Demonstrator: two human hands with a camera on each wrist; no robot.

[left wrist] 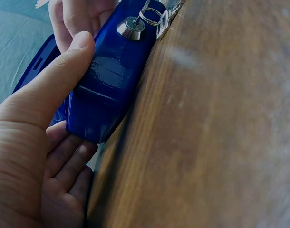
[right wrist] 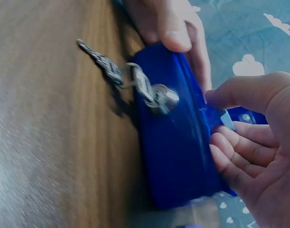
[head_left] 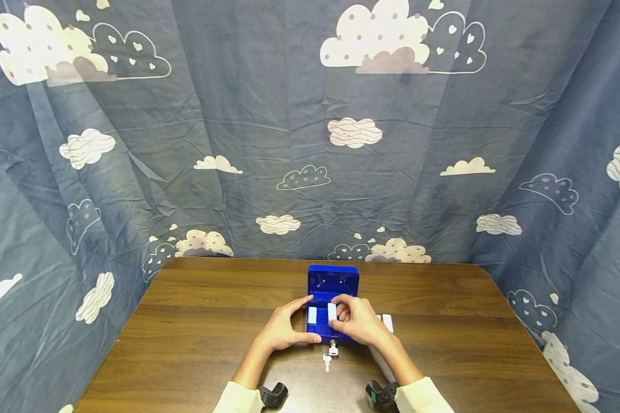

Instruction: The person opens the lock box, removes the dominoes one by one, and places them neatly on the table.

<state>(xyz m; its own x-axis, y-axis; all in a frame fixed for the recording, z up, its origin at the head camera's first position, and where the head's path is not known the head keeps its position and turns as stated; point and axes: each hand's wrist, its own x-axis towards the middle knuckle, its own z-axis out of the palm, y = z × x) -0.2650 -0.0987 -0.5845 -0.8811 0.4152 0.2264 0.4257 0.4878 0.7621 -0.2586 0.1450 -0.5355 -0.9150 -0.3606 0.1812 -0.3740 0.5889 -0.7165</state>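
Note:
A blue metal cash box (head_left: 321,331) stands on the table with its lid (head_left: 333,268) raised at the back. My left hand (head_left: 278,329) grips the box's left side, thumb at the front rim and forefinger near the back left corner. Over the box's interior, my right hand (head_left: 360,319) pinches a small white rectangular block (head_left: 332,311) between thumb and fingers. A similar pale block (head_left: 312,315) lies in the left part of the box. Keys (head_left: 333,349) on a ring hang from the front lock (left wrist: 131,28). In the right wrist view, the pinched block (right wrist: 227,120) is mostly hidden.
More white blocks (head_left: 388,322) lie on the table just right of the box, partly hidden by my right hand. The brown wooden table (head_left: 212,327) extends to both sides. A grey-blue cloud-patterned curtain (head_left: 268,143) hangs behind and beside it.

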